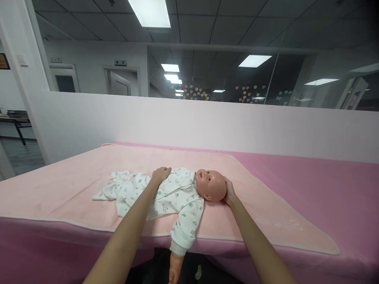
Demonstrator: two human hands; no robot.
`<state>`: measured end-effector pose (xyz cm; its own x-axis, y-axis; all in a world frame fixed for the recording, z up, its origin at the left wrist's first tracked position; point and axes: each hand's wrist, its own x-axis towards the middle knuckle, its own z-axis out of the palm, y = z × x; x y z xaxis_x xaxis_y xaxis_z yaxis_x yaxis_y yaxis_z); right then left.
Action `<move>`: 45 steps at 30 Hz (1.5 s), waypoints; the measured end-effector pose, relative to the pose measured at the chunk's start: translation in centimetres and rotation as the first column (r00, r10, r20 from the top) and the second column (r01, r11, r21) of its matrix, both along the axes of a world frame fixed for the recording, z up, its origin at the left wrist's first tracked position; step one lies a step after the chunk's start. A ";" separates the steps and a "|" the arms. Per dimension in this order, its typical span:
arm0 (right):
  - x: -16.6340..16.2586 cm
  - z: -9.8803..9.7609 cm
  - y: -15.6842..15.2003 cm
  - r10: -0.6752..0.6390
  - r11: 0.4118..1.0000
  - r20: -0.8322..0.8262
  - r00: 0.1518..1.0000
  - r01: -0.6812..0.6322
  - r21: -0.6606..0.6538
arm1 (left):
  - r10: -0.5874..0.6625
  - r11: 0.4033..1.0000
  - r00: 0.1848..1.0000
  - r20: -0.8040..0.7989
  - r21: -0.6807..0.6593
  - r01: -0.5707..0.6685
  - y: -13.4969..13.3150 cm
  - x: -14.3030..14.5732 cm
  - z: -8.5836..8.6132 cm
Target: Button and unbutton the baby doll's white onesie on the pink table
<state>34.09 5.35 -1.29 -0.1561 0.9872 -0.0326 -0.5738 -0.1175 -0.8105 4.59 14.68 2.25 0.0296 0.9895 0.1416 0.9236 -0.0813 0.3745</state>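
Observation:
A baby doll [211, 185] in a white patterned romper [174, 201] lies on its back on a light pink blanket [74, 193], head to the right. My left hand [161, 173] rests palm down on the doll's belly, fingers curled over the cloth. My right hand [227, 190] cups the back of the doll's head, fingers mostly hidden behind it. One doll arm [175, 260] hangs over the near edge of the table.
The blanket covers a table with a darker pink cover [325, 189]. A low white partition wall [207, 122] stands behind it, with glass panels above. A dark desk [14, 122] stands far left in a corridor.

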 end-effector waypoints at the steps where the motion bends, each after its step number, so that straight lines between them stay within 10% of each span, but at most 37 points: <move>1: 0.0 0.0 0.0 0.003 1.000 0.001 1.000 -0.003 0.003 | 0.001 1.000 1.000 0.000 0.001 -0.001 0.0 0.0 0.0; 21: 0.1 -0.2 0.2 -0.012 1.000 0.009 1.000 0.012 0.005 | -0.008 1.000 1.000 -0.006 -0.003 0.008 -0.1 0.0 0.0; 29: 3.4 -2.6 2.9 -0.441 0.896 -0.126 0.888 0.445 -0.001 | -0.013 1.000 1.000 -0.005 -0.003 0.013 -0.1 -0.1 0.1; 40: -0.2 0.0 -0.2 -0.037 0.999 0.014 0.999 0.037 0.020 | -0.009 1.000 1.000 0.000 0.003 0.009 -0.2 0.0 0.1; 45: 1.2 -0.8 1.1 -0.224 0.974 -0.031 0.974 0.222 -0.044 | -0.003 1.000 1.000 -0.001 -0.003 0.003 -0.2 0.0 0.2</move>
<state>35.31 6.48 -2.10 0.0660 0.9953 -0.0714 -0.6177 -0.0154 -0.7863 4.63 14.49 2.41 0.0324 0.9898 0.1387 0.9237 -0.0826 0.3742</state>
